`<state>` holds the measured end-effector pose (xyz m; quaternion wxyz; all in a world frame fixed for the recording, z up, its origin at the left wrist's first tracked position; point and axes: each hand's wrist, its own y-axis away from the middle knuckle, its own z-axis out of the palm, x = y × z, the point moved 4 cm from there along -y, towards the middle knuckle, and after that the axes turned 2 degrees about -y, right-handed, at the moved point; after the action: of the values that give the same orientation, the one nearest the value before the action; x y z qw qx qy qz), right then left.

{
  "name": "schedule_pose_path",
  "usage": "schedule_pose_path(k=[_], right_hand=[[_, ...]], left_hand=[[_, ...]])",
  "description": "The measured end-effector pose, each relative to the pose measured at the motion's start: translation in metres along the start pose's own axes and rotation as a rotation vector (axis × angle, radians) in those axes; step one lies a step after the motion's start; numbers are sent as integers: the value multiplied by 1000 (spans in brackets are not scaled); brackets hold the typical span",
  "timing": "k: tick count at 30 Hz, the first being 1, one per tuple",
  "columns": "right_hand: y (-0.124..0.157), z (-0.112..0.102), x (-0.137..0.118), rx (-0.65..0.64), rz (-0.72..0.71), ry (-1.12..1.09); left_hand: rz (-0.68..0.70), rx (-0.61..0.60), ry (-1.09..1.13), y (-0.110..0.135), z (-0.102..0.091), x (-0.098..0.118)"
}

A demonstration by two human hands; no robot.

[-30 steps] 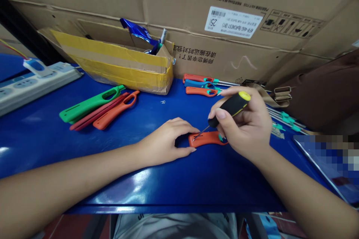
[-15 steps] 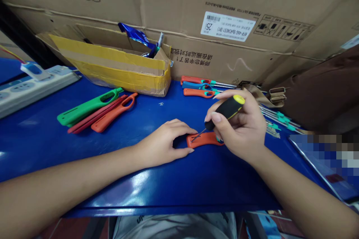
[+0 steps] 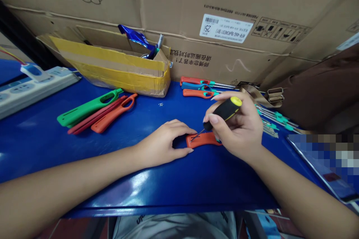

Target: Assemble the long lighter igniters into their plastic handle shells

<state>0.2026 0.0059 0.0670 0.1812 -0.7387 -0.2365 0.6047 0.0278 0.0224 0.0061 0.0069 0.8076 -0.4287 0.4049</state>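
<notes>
An orange lighter [image 3: 203, 139] lies flat on the blue table, its far end hidden by my right hand. The thumb and index finger of my left hand [image 3: 164, 142] hold its rounded end from both sides. My right hand [image 3: 242, 129] is closed round the black-and-yellow handle of a screwdriver [image 3: 224, 114]. Tilted down to the left, the screwdriver's thin shaft meets the lighter near its rounded end. A few tiny screws [image 3: 160, 104] lie on the table beyond my left hand.
Green, red and orange lighter casings [image 3: 89, 108] lie left, before a yellow-taped cardboard box [image 3: 120, 76]. Several long lighters [image 3: 196, 92] sit at the back. Metal rods with teal parts [image 3: 277, 115] lie right, near a brown bag [image 3: 314, 86]. A power strip [image 3: 36, 86] stands far left.
My right hand and the screwdriver have shifted very slightly left, as the view has moved a little. The shaft's tip stays at the same end of the lighter; my left hand keeps its place.
</notes>
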Motion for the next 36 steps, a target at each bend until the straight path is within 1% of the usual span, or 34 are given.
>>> schedule_pose_path(k=[4, 8, 11, 13, 15, 17, 19, 21, 23, 24, 26, 30, 33, 36], right_hand=[[0, 2, -2, -7, -46, 3], [-1, 2, -2, -10, -169, 30], [-1, 0, -4, -51, -247, 53], [-2, -2, -5, -113, -236, 44], [-1, -4, -5, -180, -191, 31], [-1, -5, -5, -201, -172, 46], [0, -6, -5, -150, -199, 100], [0, -6, -4, -64, -230, 160], [0, -6, -2, 9, -229, 206], [0, -7, -2, 24, -221, 222], [-1, -7, -2, 6, -205, 237], [-2, -9, -6, -101, -194, 243], [-1, -12, -7, -71, -262, 306], [1, -11, -8, -42, -388, 401]], left_hand=[[7, 2, -8, 0, 1, -1], [16, 3, -10, 0, 2, -2], [9, -6, -7, 0, 2, -3], [0, -9, -10, 0, 2, -3], [-5, -10, -15, 0, 1, -3], [-5, -12, -15, 0, 1, -2], [2, -13, -13, 0, 1, -1], [8, -12, -16, 0, 2, -1], [9, -8, -22, 0, 2, -1], [8, -7, -23, 0, 1, -1], [5, -7, -20, 0, 1, -2], [1, -12, -12, 0, 1, -2], [7, -11, -17, 0, 1, -1], [16, -9, -17, 0, 1, -1]])
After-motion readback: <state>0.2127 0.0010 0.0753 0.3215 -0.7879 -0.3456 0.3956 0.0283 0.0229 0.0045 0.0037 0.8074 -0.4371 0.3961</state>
